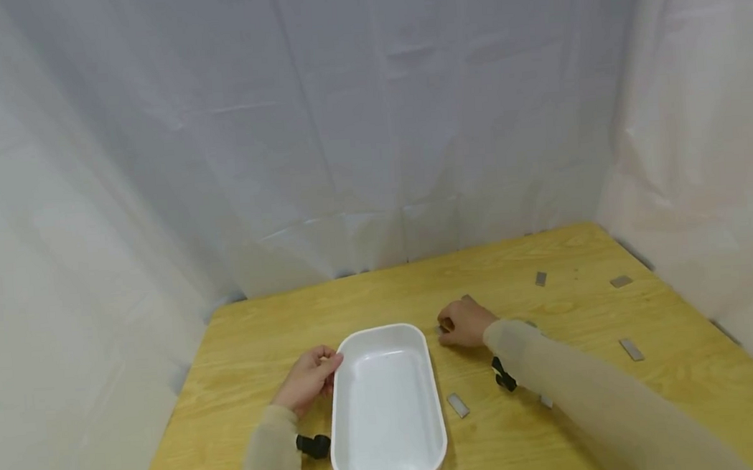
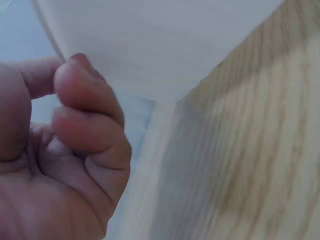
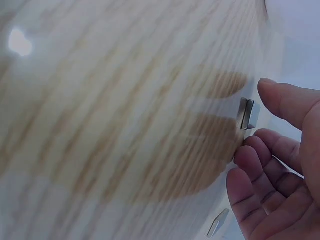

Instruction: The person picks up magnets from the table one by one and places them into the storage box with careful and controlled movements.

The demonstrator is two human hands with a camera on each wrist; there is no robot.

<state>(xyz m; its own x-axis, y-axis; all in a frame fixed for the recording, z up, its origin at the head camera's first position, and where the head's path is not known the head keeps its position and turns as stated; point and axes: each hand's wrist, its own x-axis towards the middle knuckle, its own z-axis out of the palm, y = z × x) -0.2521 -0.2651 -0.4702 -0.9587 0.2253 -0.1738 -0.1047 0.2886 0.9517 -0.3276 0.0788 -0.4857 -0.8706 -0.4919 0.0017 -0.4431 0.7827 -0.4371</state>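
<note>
A deep white rectangular tray (image 1: pixel 387 414) with rounded corners stands on the table. At its far left corner my left hand (image 1: pixel 310 375) grips the rim, the thumb over the edge. The left wrist view shows curled fingers (image 2: pixel 90 130) against the outside of the tray wall (image 2: pixel 150 45). Right of the tray, my right hand (image 1: pixel 466 323) is low over the table beside a small flat grey metal piece (image 1: pixel 440 329). In the right wrist view this metal piece (image 3: pixel 251 114) lies between the spread thumb and index finger, with gaps showing on both sides.
Similar grey pieces lie about: one right of the tray (image 1: pixel 458 405), another past the right hand (image 1: pixel 467 298), and several farther right, including a tilted piece (image 1: pixel 632 349). My right sleeve (image 1: pixel 593 387) partly covers some. White sheeting (image 1: pixel 376 120) surrounds the wooden table (image 1: pixel 260 343).
</note>
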